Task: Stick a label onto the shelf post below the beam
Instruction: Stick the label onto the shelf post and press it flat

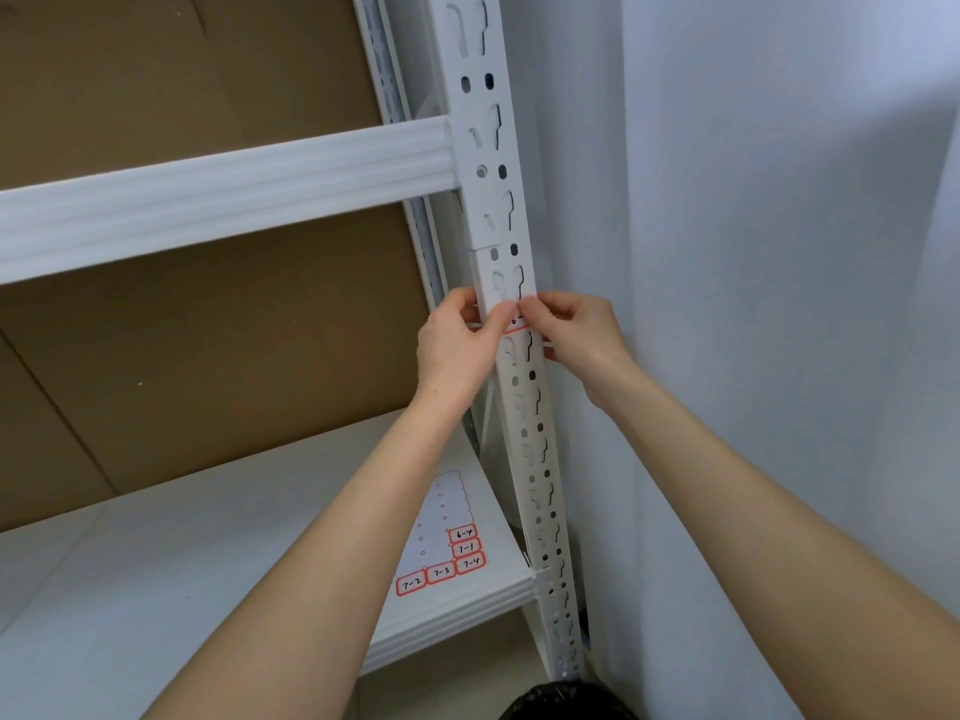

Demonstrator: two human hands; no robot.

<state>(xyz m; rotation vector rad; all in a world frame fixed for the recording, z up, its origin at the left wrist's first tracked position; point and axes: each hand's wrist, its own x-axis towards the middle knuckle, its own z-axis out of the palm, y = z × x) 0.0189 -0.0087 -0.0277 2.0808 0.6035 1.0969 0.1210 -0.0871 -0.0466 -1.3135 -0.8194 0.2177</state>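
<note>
A white slotted shelf post (524, 397) runs down the middle of the view, and a white ribbed beam (223, 194) joins it from the left. Below the beam, a red-bordered white label (518, 324) lies across the front of the post. My left hand (462, 345) has its thumb pressed on the label's left part, fingers wrapped round the post's left edge. My right hand (571, 335) presses the label's right part with thumb and fingertips, its other fingers curled round the post's right side. Both thumbs cover most of the label.
A label sheet (441, 537) with several red-bordered labels marked 6-4, 7-1, 7-4, 7-3, 7-2 lies on the white lower shelf (208, 563). Brown cardboard (182, 356) backs the rack. A pale wall (753, 304) stands close on the right. A dark object (566, 701) sits at the bottom edge.
</note>
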